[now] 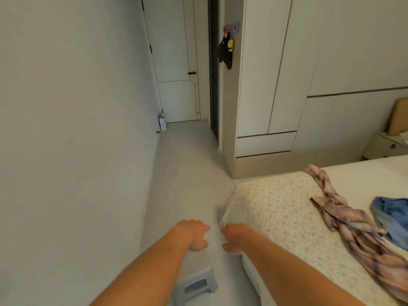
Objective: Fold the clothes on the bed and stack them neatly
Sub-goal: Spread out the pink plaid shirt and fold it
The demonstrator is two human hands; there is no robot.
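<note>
A crumpled pink-and-grey plaid garment (344,219) lies stretched across the bed (276,206), which has a cream textured cover. To its right, at the frame edge, sits a bunched blue denim garment (390,217). My left hand (195,235) hovers over the floor just left of the bed's near corner, fingers loosely curled and holding nothing. My right hand (234,238) is beside it at the bed corner, also loosely curled and holding nothing. Both hands are well left of the clothes.
A small grey plastic stool (194,281) stands on the floor under my left forearm. A pale wall runs along the left. A white wardrobe (265,85) faces the bed, a closed door (174,62) ends the corridor, and a nightstand (384,147) sits far right.
</note>
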